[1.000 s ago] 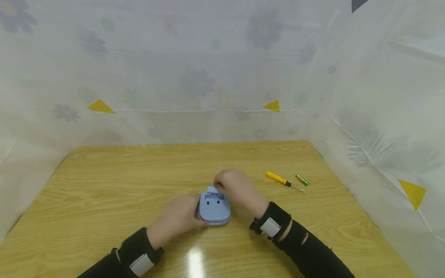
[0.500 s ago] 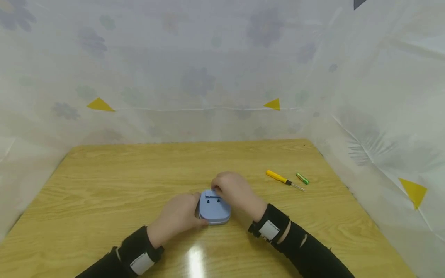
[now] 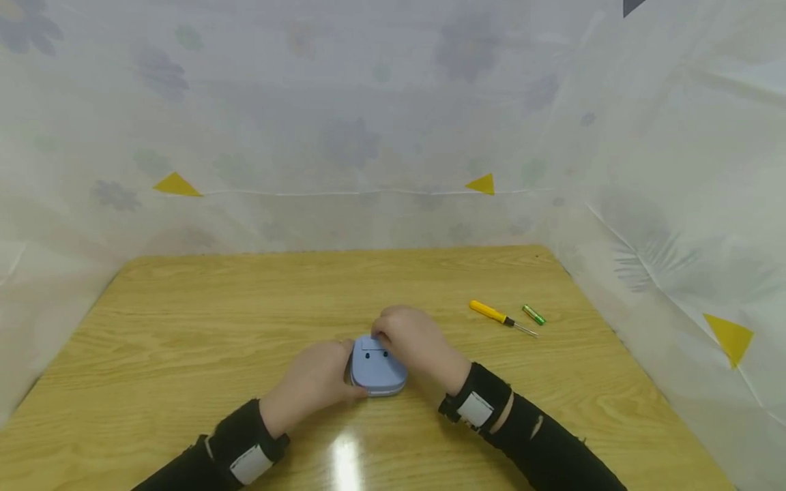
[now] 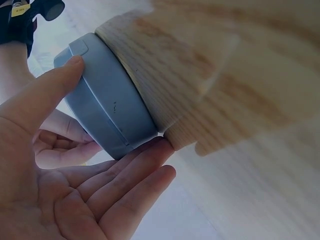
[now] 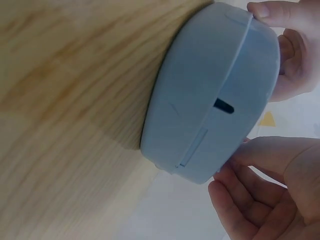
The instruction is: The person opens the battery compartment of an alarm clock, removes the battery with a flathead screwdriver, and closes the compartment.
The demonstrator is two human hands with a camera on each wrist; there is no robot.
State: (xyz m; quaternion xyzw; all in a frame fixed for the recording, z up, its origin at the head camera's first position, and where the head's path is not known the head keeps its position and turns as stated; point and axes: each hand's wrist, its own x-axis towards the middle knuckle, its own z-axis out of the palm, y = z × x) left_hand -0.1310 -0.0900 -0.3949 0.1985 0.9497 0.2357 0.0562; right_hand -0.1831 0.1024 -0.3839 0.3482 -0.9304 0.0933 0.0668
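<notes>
A light blue, rounded-square plastic device [image 3: 378,375] lies on the table, its face with two dark round spots upward. My left hand [image 3: 313,378] grips its left side, thumb at the near edge; the left wrist view shows the fingers round the case [image 4: 107,95]. At the far edge, the battery cover [image 3: 370,344] lies flush with the upper face. Curled fingers and the thumb of my right hand [image 3: 420,344] hold that cover's right end and partly hide it. In the right wrist view, the case's side [image 5: 200,100] shows a dark slot.
Right of the hands lie a yellow-handled screwdriver [image 3: 500,316] and a green battery [image 3: 533,314]. The wooden table [image 3: 245,293] is bordered by pale flowered sheeting [image 3: 344,225] at the back and sides.
The battery cover, raised at the far edge a second ago with the compartment showing, has come down flat over it. My right hand moved slightly left with it; my left hand stayed put.
</notes>
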